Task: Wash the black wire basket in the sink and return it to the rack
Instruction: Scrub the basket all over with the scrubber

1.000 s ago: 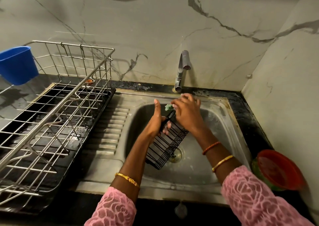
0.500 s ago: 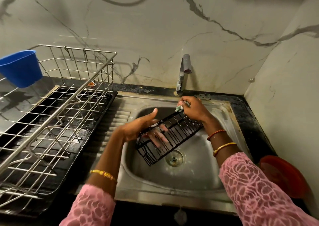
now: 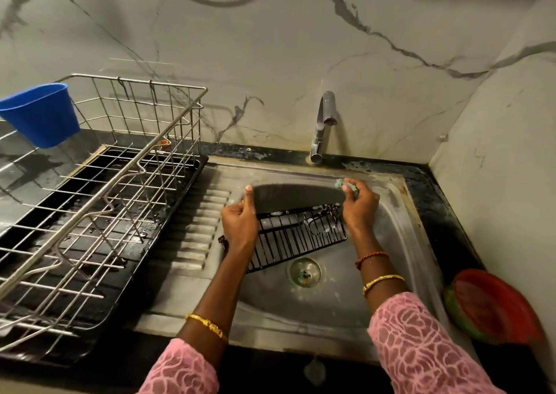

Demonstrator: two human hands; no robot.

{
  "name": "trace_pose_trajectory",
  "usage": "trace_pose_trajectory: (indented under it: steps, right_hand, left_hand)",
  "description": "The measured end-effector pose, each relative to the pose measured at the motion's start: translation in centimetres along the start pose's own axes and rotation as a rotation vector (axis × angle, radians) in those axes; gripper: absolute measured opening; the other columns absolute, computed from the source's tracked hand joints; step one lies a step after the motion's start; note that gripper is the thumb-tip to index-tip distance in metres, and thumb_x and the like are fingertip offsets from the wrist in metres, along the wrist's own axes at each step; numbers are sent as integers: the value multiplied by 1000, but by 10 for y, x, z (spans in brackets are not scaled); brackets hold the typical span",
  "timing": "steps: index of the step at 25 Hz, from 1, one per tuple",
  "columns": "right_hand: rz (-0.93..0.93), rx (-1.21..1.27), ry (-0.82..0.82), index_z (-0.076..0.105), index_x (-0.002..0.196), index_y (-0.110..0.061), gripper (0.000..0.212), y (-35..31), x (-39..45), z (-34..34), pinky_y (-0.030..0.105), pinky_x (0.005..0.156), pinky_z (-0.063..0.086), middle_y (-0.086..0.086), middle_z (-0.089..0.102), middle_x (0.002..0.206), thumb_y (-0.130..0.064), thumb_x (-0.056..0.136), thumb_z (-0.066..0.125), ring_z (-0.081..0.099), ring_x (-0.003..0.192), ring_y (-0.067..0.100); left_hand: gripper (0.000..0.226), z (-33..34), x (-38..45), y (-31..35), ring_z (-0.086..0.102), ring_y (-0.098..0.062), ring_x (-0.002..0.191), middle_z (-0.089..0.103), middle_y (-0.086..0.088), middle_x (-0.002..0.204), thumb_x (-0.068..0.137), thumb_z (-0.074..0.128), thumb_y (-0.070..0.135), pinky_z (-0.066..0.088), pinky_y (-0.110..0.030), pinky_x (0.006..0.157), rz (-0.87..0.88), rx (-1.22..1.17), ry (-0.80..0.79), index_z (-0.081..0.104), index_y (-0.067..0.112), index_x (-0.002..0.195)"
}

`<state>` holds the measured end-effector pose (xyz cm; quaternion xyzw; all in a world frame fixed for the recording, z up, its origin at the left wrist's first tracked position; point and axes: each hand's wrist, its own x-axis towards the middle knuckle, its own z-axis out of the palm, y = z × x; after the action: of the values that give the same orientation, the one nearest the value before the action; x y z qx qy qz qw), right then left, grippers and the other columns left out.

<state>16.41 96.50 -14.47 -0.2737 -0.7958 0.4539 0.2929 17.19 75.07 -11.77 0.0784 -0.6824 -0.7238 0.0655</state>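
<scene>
The black wire basket (image 3: 296,235) is held over the steel sink (image 3: 397,231), lying roughly level with soap flecks on its right end. My left hand (image 3: 240,222) grips its left end, thumb pointing up. My right hand (image 3: 358,205) is at the basket's right end and pinches a small green scrubber (image 3: 341,184) in its fingertips, above the basket's far rim. The steel wire dish rack (image 3: 99,213) stands on a black tray left of the sink.
A tap (image 3: 323,125) rises behind the sink with no water visibly running. The drain (image 3: 305,272) lies below the basket. A blue cup (image 3: 42,113) hangs on the rack's far left. Red and green bowls (image 3: 493,306) sit on the counter at right, by the side wall.
The basket has been turned from steeply tilted to nearly level. My left hand shifted to its left end; my right hand with the scrubber moved to the right end.
</scene>
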Motion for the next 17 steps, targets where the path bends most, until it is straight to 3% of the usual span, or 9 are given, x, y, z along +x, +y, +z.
trace_pose_trajectory:
  steps: [3,7,11,13,17]
  right_hand:
    - [-30,-13,-10,67,106,-3,20,6,-4,0,24,78,45,15,68,106,-6,89,58,62,100,27]
    - [-52,-87,-2,65,110,-2,23,-15,-14,4,26,85,49,15,66,111,-2,89,55,61,103,27]
    - [-465,-200,-158,56,122,2,37,-51,-84,19,23,100,38,16,56,125,12,88,46,48,119,26]
    - [-552,-224,-169,55,123,1,40,-48,-85,17,23,100,39,16,56,126,13,87,46,48,119,26]
    - [-269,-333,-35,60,118,-3,34,-21,-30,-8,31,97,44,14,59,121,6,89,48,47,115,27]
  left_hand:
    - [54,1,7,8,28,-3,32,32,12,33,95,54,35,26,-20,41,-51,-78,45,34,18,48]
    - [51,9,11,17,25,-2,31,31,13,35,96,52,34,22,-20,39,-89,-136,47,32,18,52]
    - [48,22,13,15,28,-7,40,33,8,46,96,50,35,26,-25,47,-100,-88,68,35,19,53]
    - [41,23,15,10,33,-10,52,38,3,60,94,48,41,29,-28,51,-141,-92,61,38,17,62]
    - [40,19,15,12,34,-13,54,39,3,61,96,44,37,29,-27,51,-106,-152,70,39,19,60]
